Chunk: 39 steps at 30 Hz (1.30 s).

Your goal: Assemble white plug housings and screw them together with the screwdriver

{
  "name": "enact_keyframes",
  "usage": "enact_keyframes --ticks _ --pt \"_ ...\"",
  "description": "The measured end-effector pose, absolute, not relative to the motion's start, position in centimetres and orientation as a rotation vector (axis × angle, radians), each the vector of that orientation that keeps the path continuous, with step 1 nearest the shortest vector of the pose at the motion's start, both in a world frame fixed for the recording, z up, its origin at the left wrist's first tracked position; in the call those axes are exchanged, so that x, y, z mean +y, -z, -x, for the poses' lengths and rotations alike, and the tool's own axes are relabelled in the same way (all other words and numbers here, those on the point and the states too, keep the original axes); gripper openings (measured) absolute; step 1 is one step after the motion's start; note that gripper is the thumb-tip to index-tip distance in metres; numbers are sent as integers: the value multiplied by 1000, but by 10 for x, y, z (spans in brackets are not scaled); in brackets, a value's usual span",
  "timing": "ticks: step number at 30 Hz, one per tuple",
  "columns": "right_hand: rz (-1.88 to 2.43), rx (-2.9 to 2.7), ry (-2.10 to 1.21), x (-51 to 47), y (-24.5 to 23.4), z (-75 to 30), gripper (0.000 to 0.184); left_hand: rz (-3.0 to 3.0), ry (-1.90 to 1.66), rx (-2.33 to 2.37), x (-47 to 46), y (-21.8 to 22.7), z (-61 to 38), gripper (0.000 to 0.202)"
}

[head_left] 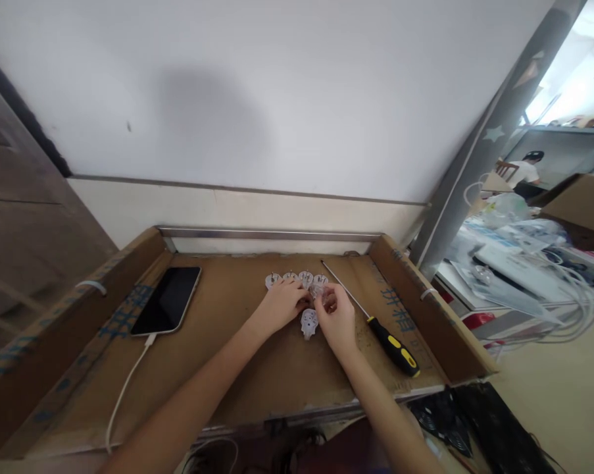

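Observation:
Both my hands meet near the middle of a cardboard-lined work surface (257, 388). My left hand (281, 304) is curled over small white plastic plug parts, its fingertips pinched together with those of my right hand (337, 317). My right hand is closed on a small clear-white part (318, 290). A row of several similar white plug parts (297, 278) with metal pins lies just beyond my fingers. One more white plug part (309, 322) lies between my wrists.
A screwdriver (375, 322) with a black and yellow handle lies to the right of my right hand. A black phone (167, 300) on a white cable rests at the left. Cardboard walls (425, 309) fence the surface. A cluttered table (518, 270) stands at the right, a person beyond it.

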State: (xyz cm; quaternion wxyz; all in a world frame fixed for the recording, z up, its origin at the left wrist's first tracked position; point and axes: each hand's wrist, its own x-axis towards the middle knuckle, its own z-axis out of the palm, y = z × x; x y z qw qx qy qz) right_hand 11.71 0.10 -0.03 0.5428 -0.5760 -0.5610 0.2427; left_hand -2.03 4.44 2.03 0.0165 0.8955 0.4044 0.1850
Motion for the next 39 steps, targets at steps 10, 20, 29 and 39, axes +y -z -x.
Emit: enact_keyframes --ticks 10,20,29,39 --pt "1181 -1097 -1081 10 -2 -116 34 -2195 -1605 1429 32 -20 20 19" --pt "1144 -1054 -1145 11 -2 -118 39 -2450 -1642 1218 22 -15 11 14" --pt "1136 -1077 -1153 9 -5 -120 47 -2460 -1610 1166 23 -12 12 15" --pt "1132 -1106 -1200 9 -5 -123 44 -2487 -1511 1163 21 -11 11 18"
